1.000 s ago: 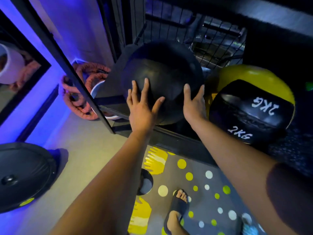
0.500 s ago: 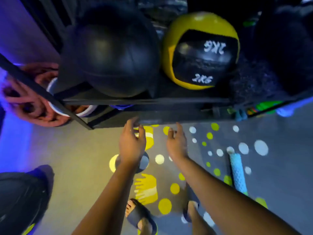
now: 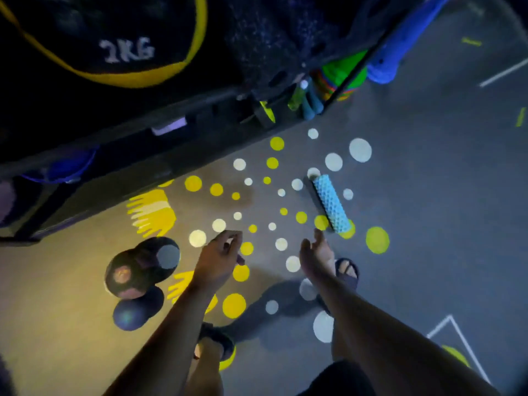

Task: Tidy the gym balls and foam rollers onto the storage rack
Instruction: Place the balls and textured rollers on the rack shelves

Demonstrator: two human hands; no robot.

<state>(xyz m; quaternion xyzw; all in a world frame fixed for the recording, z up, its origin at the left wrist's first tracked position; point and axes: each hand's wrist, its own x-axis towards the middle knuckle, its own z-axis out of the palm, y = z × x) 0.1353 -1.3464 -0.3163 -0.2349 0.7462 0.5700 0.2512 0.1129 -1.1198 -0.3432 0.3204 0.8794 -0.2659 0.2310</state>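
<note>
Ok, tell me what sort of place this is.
Most likely a gym or fitness studio: a yellow-and-black ball marked 2KG sits on a dark storage rack, a pale blue foam roller lies on the floor, and the floor carries painted dots and handprints.

You've got one foam roller (image 3: 331, 207) loose, one 2KG medicine ball (image 3: 114, 38) racked, one dark blue ball (image 3: 134, 311) loose (dark lump (image 3: 137, 267) beside it: can't count it).

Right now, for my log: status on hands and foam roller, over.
Hands: left hand and right hand empty. Blue foam roller on floor, just ahead of right hand, off rack. Nothing between them.
</note>
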